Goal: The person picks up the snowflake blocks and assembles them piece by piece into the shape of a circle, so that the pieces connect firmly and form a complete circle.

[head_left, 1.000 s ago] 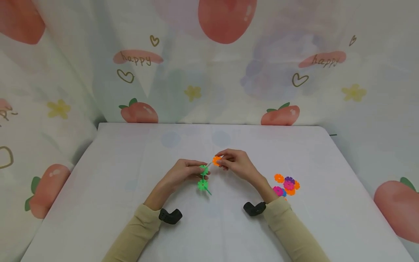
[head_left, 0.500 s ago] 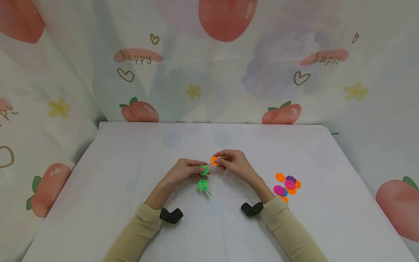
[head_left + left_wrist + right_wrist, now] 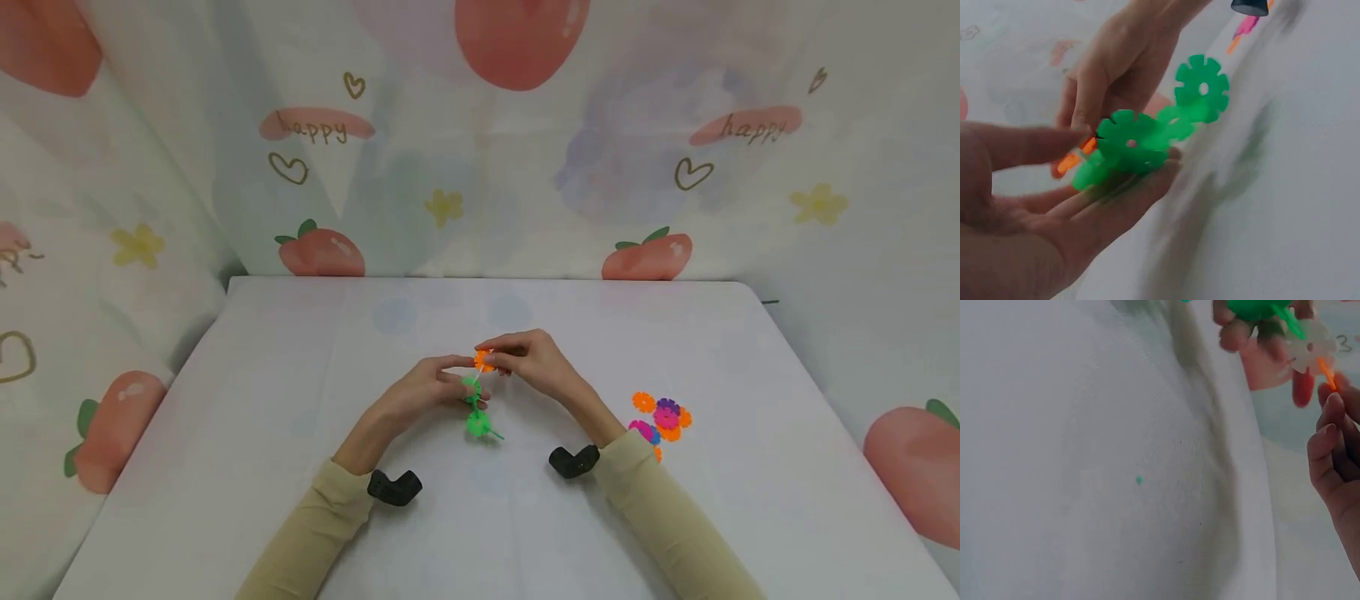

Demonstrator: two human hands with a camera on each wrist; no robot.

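Observation:
My left hand (image 3: 420,393) holds a chain of green flower-shaped interlocking discs (image 3: 478,424). In the left wrist view, its fingers lie under the green discs (image 3: 1125,137) and the thumb reaches over them. A translucent white disc (image 3: 1310,347) stands edge-on at the chain's upper end, partly covered by fingers. My right hand (image 3: 538,364) pinches an orange disc (image 3: 482,361) between thumb and fingertips. That orange disc (image 3: 1327,374) meets the white disc's edge in the right wrist view. Both hands are close together above the table, fingertips nearly meeting.
A small pile of orange, pink, purple and blue discs (image 3: 666,418) lies on the white table (image 3: 480,533), right of my right forearm. Black wrist cameras (image 3: 395,488) jut inward from both sleeves. A patterned cloth (image 3: 480,175) hangs behind the table.
My right hand has moved left with the orange disc, bringing it near my left fingertips. The green chain has shifted a little right, its lower end swinging rightward.

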